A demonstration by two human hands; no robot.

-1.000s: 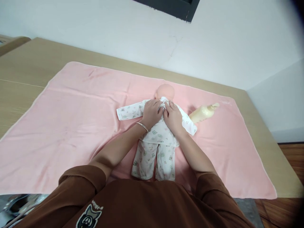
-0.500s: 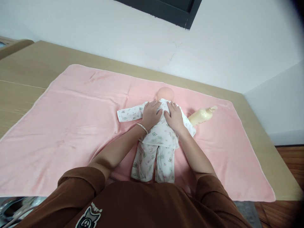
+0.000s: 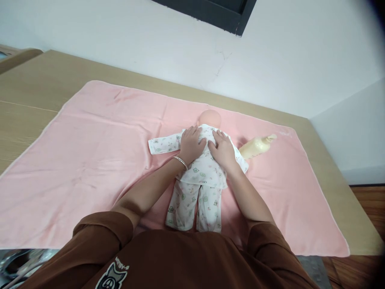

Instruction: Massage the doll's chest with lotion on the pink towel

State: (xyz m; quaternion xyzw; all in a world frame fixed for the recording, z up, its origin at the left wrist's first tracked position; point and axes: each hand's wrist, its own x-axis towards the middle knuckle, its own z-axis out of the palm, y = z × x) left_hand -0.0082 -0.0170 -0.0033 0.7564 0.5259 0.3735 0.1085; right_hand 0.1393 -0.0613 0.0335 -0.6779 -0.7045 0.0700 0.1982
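A baby doll (image 3: 209, 119) in a white printed top and trousers lies on a pink blanket (image 3: 102, 136), the smooth back of its head showing and its face out of sight. My left hand (image 3: 192, 143) rests flat on the left side of the doll's upper back, fingers pointing toward the head. On the right side of the same back lies my right hand (image 3: 222, 149), fingers spread and thumb turned inward. Both hands are open and press on the printed top (image 3: 202, 170). The doll's right-hand sleeve is partly hidden behind my right hand.
A cream pump bottle (image 3: 255, 147) lies on its side by the doll's right sleeve. The blanket covers most of a wooden table (image 3: 333, 192), which stands against a white wall (image 3: 120, 36). A dark frame (image 3: 222, 16) is on the wall.
My fingers have shifted very slightly on the doll's back. The doll, blanket and bottle stay where they were.
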